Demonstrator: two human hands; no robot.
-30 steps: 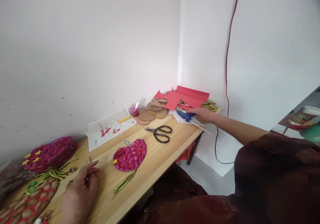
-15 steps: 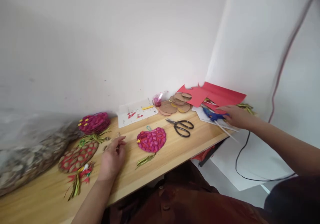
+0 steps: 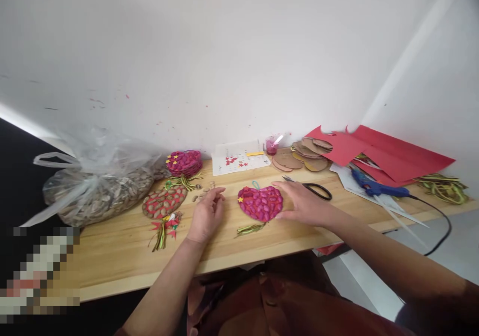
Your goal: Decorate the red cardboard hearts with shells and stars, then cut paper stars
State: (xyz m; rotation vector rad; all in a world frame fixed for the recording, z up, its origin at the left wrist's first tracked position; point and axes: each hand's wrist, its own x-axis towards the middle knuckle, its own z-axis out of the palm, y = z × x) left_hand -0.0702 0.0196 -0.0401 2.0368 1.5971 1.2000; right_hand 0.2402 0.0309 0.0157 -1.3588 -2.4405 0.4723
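On the wooden table lies a pink ornament (image 3: 261,203) covered in painted shell-like pieces, with a yellow star at its left, a thin blue-green loop on top and a green-gold tassel (image 3: 250,230) below. My right hand (image 3: 301,205) is at its right edge, thumb and fingers spread around that side. Loosely bent, with nothing visible in its fingers, my left hand (image 3: 207,216) rests on the table to the ornament's left. Just beyond it are a few loose tan shell-like pieces (image 3: 202,194). Black-handled scissors (image 3: 318,191) lie partly hidden behind my right hand.
At left stand a tied clear bag (image 3: 101,196) of shell-like pieces, a stack of pink ornaments (image 3: 184,163) and an unpainted one (image 3: 164,201). Behind are paper with red stars (image 3: 239,164), a pink cup (image 3: 271,146) and cardboard shapes (image 3: 286,162). Red paper (image 3: 404,159) and a blue glue gun (image 3: 377,188) lie right.
My right hand has let go of the glue gun, leaving it on the papers, and come left to the pink ornament. My left hand stays on the table. The view has turned left.
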